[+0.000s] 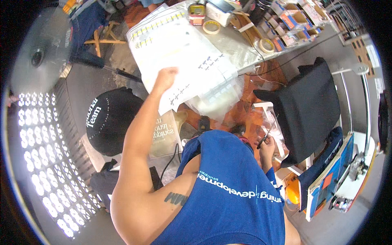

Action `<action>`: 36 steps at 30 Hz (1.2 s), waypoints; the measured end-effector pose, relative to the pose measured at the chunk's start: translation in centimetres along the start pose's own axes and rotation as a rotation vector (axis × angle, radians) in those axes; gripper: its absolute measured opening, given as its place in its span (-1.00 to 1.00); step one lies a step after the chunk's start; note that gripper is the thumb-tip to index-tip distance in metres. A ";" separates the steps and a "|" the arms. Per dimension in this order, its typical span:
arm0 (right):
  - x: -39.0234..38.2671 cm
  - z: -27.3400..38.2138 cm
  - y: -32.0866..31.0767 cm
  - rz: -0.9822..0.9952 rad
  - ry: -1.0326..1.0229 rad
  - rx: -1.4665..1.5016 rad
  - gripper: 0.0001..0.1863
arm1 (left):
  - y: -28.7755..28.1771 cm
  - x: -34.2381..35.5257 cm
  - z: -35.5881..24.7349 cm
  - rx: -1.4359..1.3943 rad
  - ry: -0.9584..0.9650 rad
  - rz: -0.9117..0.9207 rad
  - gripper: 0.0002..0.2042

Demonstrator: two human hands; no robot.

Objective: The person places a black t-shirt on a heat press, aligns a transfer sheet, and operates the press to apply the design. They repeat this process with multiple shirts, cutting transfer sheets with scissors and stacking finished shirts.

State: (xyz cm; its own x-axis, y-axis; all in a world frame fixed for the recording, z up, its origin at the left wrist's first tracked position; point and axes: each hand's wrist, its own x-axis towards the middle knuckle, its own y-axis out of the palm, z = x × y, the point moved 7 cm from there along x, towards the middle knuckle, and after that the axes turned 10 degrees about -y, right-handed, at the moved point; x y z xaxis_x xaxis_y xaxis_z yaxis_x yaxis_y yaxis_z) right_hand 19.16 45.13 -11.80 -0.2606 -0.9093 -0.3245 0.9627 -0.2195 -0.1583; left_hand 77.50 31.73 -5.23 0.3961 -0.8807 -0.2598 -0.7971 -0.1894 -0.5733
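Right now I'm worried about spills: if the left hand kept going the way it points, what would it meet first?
Probably only the clear plastic sheet the left hand already grips; beyond that lie the tape roll and table, though depth is unclear.

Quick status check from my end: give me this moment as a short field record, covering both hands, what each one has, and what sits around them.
left hand: raised, left hand gripping the edge of a clear plastic sheet with rows of small parts
right hand: low by the body, right hand holding a thin dark tool
sheet position: draped from the table toward the person
on table: two tape rolls, small cardboard boxes
right side: black cloth cover
left side: black cap
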 end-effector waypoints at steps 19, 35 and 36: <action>5.2 11.2 -4.4 0.183 -0.355 0.020 -0.54 | 5.1 -24.8 -49.7 0.908 1.572 -0.195 -0.84; -4.8 15.6 -32.0 -0.668 -0.327 0.214 -0.51 | 30.6 5.8 -57.9 0.540 0.937 -0.054 -0.69; -5.6 15.3 -31.8 -0.707 -0.296 0.231 -0.55 | 32.5 6.1 -57.0 0.529 0.909 0.018 -0.70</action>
State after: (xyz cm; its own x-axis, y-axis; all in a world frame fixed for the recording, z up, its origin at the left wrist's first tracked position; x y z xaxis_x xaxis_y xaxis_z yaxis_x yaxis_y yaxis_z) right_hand -8.87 51.82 9.29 -0.8159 -0.5763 0.0465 0.5757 -0.8173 -0.0268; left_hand 28.03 -4.53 18.84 -0.2797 -0.9171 0.2839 -0.4123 -0.1523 -0.8982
